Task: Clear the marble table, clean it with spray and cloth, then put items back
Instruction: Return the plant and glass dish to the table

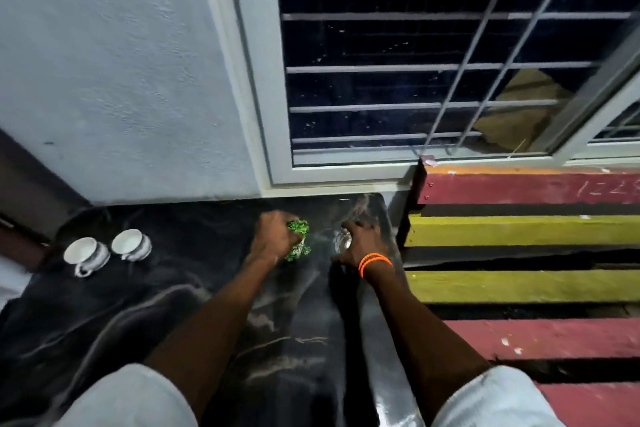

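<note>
Two white cups (86, 252) (131, 243) stand side by side on the far left of the dark marble table (194, 291), close to each other, their mouths tipped toward the camera; both look empty inside, and the left one shows a small handle at its near side. Well to their right, near the table's back edge below the window (415, 55), the left hand (273, 236) is closed around a small green plant (298, 239); leaves poke out above and below the fingers, and a pale bit under them may be its pot, though the hand hides most of it. Just beside it, the right hand (360, 246) curls over a clear glass (343, 240) standing near the table's right edge; only part of the rim and wall shows, so what it holds cannot be told, and the grasp looks closed on it but the fingertips are hidden. An orange band (374, 262) circles the right wrist. White sleeves are cut off at the bottom of the frame. A red and yellow slatted bench (519, 253) sits right of the table. Motion blur softens the marble veins and the window bars.
</note>
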